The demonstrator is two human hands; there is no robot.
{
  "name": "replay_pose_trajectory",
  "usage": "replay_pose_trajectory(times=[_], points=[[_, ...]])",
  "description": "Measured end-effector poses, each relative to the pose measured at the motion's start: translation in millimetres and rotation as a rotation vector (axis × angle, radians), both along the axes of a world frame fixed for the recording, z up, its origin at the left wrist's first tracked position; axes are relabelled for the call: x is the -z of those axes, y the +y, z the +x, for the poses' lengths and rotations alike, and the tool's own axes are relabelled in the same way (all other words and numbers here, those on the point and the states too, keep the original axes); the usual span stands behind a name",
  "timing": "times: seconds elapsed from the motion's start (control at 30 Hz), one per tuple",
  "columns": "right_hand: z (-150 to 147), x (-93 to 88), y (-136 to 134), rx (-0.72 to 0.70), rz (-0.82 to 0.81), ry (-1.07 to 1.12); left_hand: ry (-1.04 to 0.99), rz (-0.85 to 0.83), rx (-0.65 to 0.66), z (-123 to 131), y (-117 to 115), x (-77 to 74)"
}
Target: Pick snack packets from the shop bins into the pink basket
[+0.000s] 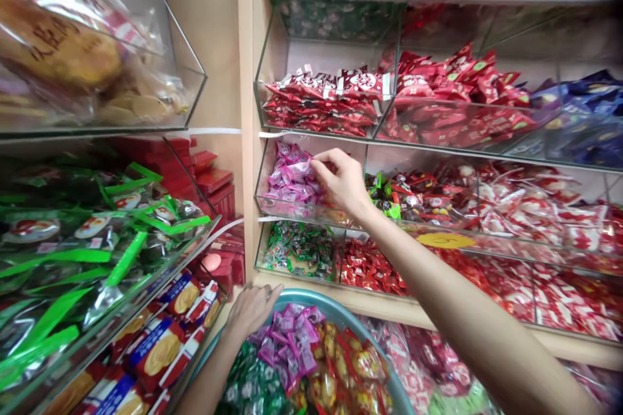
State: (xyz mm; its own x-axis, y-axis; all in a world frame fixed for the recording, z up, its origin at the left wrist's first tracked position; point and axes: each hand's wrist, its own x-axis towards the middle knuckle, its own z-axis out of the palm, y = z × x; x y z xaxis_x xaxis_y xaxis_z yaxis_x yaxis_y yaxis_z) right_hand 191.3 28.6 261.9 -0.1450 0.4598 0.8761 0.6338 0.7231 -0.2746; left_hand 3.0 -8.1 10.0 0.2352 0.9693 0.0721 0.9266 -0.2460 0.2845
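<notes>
My right hand (343, 181) reaches up into a clear shelf bin (272, 202) of purple-wrapped candies (292, 183); its fingers pinch one purple packet at the top of the pile. My left hand (250, 308) grips the far rim of a round teal basin (341, 312) held low in front of me. The basin holds purple candies (292, 337), green-wrapped ones (248, 386) and orange-red ones (350, 369).
Clear acrylic bins line the wooden shelves: red packets (326, 100) above, red-and-white candies (511, 207) to the right, green and red ones below. On the left stand bins of green packets (97, 240), biscuits (160, 350) and bagged cakes (63, 52).
</notes>
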Motion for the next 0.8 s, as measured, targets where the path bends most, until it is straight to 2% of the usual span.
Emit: replay_pose_trajectory(times=[0.1, 0.17, 0.27, 0.4, 0.5, 0.6, 0.8], points=[[12, 13.2, -45, -0.055, -0.007, -0.004, 0.016, -0.001, 0.012, 0, 0, -0.3], [18, 35.1, -70, -0.108, -0.103, -0.071, 0.025, 0.003, 0.018, 1, 1, 0.2], [23, 89.0, -89, -0.156, -0.346, -0.216, 0.035, -0.011, 0.012, 1, 2, 1.5], [23, 171.3, -88, -0.077, -0.613, -0.346, 0.031, -0.004, 0.017, 0, 3, 3.5], [18, 211.2, -80, -0.036, -0.734, -0.381, 0.038, -0.003, 0.017, -1, 4, 4.5], [8, 228.8, -75, 0.044, -0.815, -0.342, 0.039, 0.004, 0.015, -1, 4, 4.8], [-6, 245.6, -73, 0.202, -0.916, -0.373, 0.033, 0.012, 0.018, -1, 3, 3.5]])
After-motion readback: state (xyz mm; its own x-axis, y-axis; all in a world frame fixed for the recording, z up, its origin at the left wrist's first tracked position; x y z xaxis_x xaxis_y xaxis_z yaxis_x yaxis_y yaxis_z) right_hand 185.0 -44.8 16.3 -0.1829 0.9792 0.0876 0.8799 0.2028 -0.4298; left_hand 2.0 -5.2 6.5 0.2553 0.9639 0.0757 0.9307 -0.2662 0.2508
